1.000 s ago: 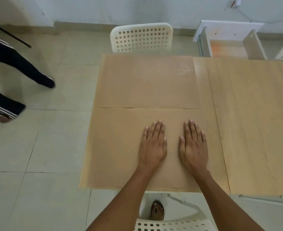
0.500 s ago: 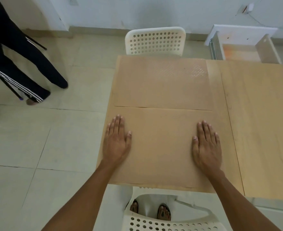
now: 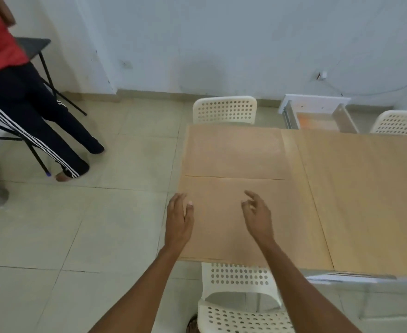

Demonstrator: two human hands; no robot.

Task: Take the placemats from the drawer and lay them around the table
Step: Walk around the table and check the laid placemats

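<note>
Two placemats lie edge to edge on the table (image 3: 365,188), the near placemat (image 3: 221,217) squared to the chair (image 3: 241,296), the far placemat (image 3: 236,152) likewise; the left hand (image 3: 178,222) and right hand (image 3: 257,217) hover open and empty, probably finished here; the drawer (image 3: 317,116) stands open beyond

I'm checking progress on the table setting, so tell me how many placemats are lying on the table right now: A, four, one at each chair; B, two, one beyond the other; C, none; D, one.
B: a near placemat lies under the open left hand and right hand, and a far placemat lies just beyond it on the table.
</note>
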